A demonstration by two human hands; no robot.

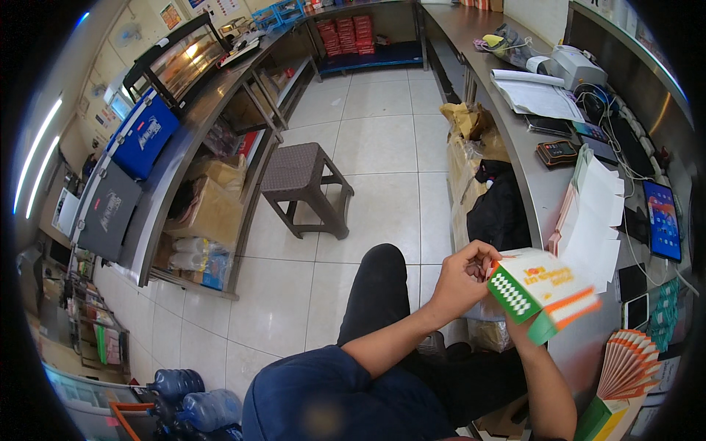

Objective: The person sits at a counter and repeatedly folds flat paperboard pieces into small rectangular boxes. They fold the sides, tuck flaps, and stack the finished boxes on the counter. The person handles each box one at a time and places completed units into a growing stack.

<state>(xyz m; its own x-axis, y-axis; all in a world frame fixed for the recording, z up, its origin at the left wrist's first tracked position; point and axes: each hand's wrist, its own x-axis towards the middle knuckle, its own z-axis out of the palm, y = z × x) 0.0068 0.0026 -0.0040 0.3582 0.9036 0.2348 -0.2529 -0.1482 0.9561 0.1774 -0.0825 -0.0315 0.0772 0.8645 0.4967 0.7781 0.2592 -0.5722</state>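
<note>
Above the right counter's near edge I hold a white, green and orange cardboard food box [548, 283], partly folded, with a green flap [543, 328] sticking out at its near end. My left hand [467, 275] pinches the box's left end, fingers closed at the corner. From below, my right hand [518, 334] comes up against the box; its fingers are hidden behind the cardboard. Just beyond the box, flat white box blanks [594, 213] lie stacked on the counter. More orange-and-white blanks [629, 367] stand fanned out close to my right forearm.
On the steel counter [471, 37] are papers [537, 95], a yellow-black handheld device [557, 153], a lit tablet [663, 219], a white phone [636, 312] and loose cables. A brown plastic stool [305, 176] stands on the tiled floor, left of my knee. Water bottles [209, 408] sit lower left.
</note>
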